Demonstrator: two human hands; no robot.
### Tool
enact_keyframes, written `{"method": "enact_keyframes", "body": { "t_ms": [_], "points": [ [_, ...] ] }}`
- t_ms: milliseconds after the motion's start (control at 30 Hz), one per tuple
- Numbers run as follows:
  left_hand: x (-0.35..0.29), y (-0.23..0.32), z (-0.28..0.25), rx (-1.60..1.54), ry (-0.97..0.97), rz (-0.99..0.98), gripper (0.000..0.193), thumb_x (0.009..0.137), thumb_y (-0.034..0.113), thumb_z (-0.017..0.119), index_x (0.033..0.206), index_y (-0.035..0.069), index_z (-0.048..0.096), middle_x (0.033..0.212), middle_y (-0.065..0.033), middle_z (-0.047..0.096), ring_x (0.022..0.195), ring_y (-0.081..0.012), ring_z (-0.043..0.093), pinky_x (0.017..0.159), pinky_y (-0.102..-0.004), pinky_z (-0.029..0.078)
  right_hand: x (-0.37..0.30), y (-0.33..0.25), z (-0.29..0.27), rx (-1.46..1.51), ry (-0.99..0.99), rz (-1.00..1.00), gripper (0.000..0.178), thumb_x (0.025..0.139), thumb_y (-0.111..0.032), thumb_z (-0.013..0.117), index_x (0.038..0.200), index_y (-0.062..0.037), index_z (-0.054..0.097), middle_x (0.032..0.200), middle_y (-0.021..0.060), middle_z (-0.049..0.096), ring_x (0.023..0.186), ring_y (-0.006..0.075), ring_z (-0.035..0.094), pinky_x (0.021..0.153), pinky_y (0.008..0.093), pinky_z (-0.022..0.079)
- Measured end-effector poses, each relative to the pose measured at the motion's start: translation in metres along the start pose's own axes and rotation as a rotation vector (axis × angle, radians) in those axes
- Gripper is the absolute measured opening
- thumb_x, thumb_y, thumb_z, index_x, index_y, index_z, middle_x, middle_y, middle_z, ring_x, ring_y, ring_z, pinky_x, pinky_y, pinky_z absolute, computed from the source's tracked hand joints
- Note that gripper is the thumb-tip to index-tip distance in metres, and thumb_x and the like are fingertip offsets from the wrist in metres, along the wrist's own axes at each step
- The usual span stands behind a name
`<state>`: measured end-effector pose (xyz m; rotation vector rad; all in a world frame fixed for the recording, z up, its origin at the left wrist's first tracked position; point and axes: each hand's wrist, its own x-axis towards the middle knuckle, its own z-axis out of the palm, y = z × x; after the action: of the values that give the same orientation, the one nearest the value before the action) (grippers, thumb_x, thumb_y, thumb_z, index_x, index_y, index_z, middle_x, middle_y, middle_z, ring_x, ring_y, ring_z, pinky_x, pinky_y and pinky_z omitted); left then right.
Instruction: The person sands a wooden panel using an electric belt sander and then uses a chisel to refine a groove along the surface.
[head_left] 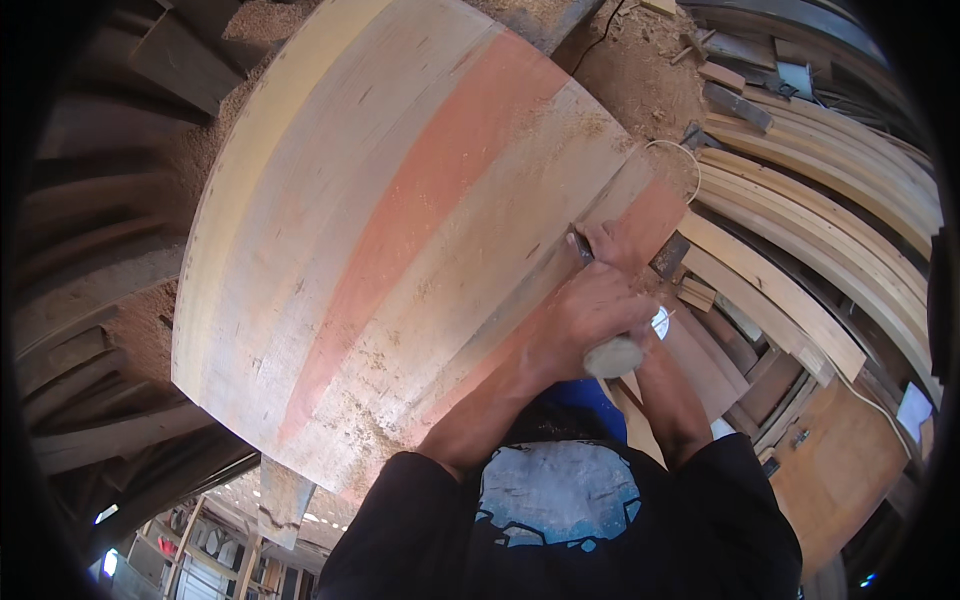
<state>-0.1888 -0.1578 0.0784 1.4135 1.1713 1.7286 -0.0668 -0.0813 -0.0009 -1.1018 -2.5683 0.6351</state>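
In front of me lies a large panel (390,220) of joined planks in yellow, grey and reddish wood, with a curved outline and shavings scattered over it. My left hand (592,312) is closed around a hand tool with a pale, rounded handle end (612,357) toward my body. Farther along, my right hand (612,245) grips the tool's front part by a dark metal piece (581,247), low over the panel's right side. Its working edge is hidden, so I cannot tell its exact kind. My right forearm passes partly behind the left hand.
Long stacked boards (810,190) fill the right side. A pale cord (698,170) loops near the panel's right edge. Sawdust (650,85) lies beyond the far end. Dark timbers (110,220) stand at left, and a brown sheet (835,460) at lower right.
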Motion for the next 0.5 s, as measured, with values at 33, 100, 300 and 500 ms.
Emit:
{"method": "enact_keyframes", "body": {
  "t_ms": [33, 100, 300, 500],
  "points": [
    [-0.018, -0.001, 0.0, 0.008, 0.011, -0.001, 0.032, 0.072, 0.009, 0.076, 0.102, -0.001, 0.067, 0.084, -0.0103, 0.066, 0.078, -0.0287, 0.063, 0.073, -0.0402, 0.047, -0.009, 0.005, 0.011, -0.054, 0.005, 0.058, 0.018, 0.088, -0.018, 0.075, 0.102, -0.0078, 0.069, 0.078, 0.0123, 0.055, 0.07, 0.032, 0.059, 0.059, 0.0429, 0.049],
    [-0.046, 0.02, -0.007, 0.021, 0.015, -0.013, 0.032, 0.073, 0.009, 0.076, 0.102, -0.001, 0.067, 0.085, -0.0106, 0.066, 0.078, -0.0288, 0.063, 0.073, -0.0404, 0.047, -0.047, -0.024, 0.04, -0.065, -0.005, 0.043, 0.018, 0.085, -0.015, 0.072, 0.101, -0.0096, 0.067, 0.079, 0.0115, 0.055, 0.07, 0.0319, 0.06, 0.058, 0.0429, 0.049],
    [-0.029, 0.046, -0.012, 0.059, 0.121, -0.143, 0.019, 0.077, -0.005, 0.071, 0.095, 0.001, 0.069, 0.071, -0.0099, 0.058, 0.063, -0.0262, 0.058, 0.063, -0.0378, 0.046, -0.041, -0.049, 0.013, 0.096, -0.042, -0.111, 0.019, 0.08, -0.011, 0.069, 0.098, -0.0099, 0.064, 0.081, 0.0124, 0.056, 0.075, 0.0327, 0.061, 0.06, 0.0436, 0.049],
    [-0.028, 0.018, -0.014, 0.022, 0.04, -0.042, 0.029, 0.076, -0.002, 0.075, 0.104, 0.002, 0.068, 0.076, -0.01, 0.06, 0.067, -0.0282, 0.059, 0.067, -0.0389, 0.046, -0.02, -0.018, 0.024, 0.077, -0.037, 0.049, 0.02, 0.079, -0.012, 0.07, 0.097, -0.0093, 0.063, 0.083, 0.0144, 0.057, 0.08, 0.0349, 0.061, 0.064, 0.046, 0.05]
  ]
}}
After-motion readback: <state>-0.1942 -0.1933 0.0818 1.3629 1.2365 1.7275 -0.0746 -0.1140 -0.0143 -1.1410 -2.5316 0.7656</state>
